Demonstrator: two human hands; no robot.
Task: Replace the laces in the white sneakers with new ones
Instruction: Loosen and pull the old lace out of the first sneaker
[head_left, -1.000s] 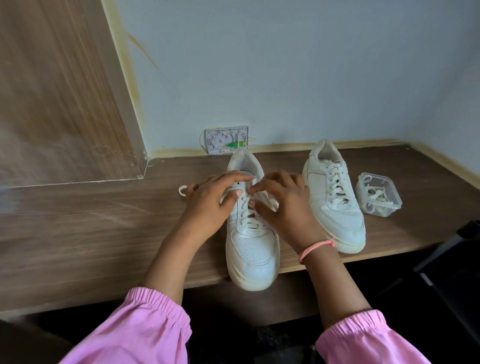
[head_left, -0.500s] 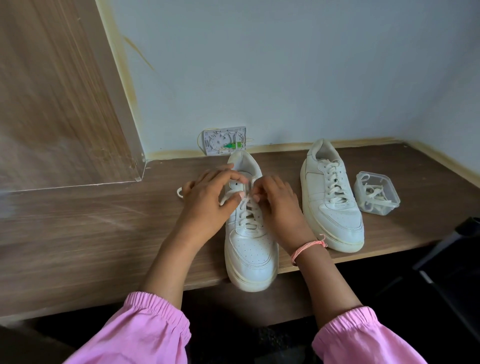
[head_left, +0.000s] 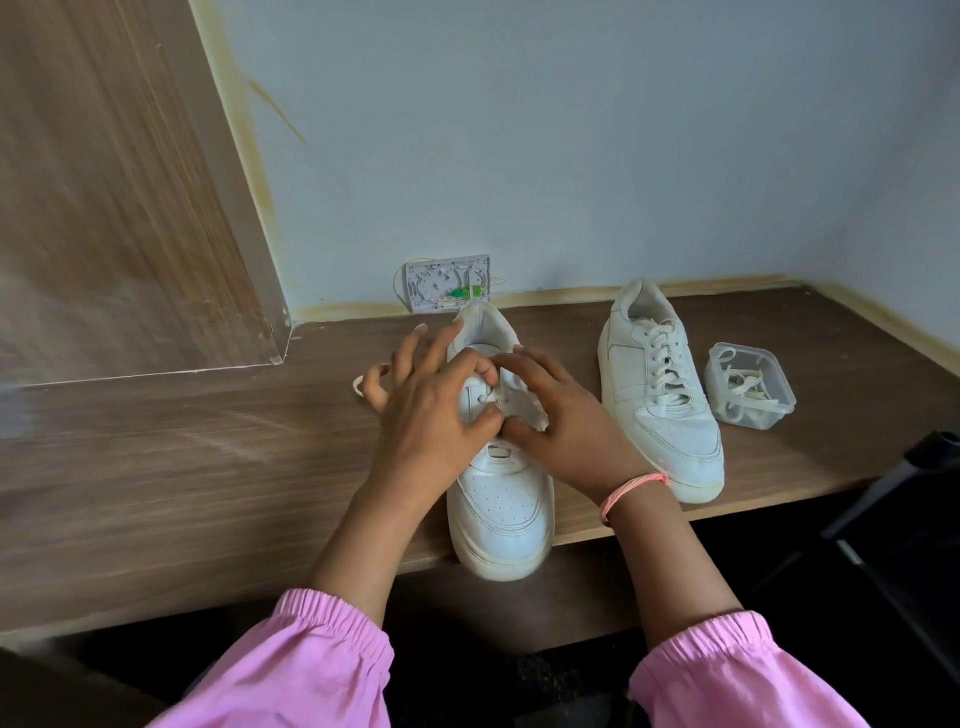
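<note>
Both hands on near sneaker (head_left: 501, 499), dead centre. Left hand (head_left: 431, 415) and right hand (head_left: 563, 415) pinching lace (head_left: 491, 397) up by top eyelets. Second sneaker (head_left: 657, 389) at 3 o'clock fully laced, untouched. Tub of laces (head_left: 748, 387) further right. Guessing barely started, old-or-new lace unclear.

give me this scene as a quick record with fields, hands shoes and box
left hand: pinches the lace of the near white leather sneaker
right hand: pinches the same lace
second white leather sneaker: fully laced, untouched, to the right
clear plastic box: open, holds loose white laces, right of that sneaker
wooden desk: bears all
</note>
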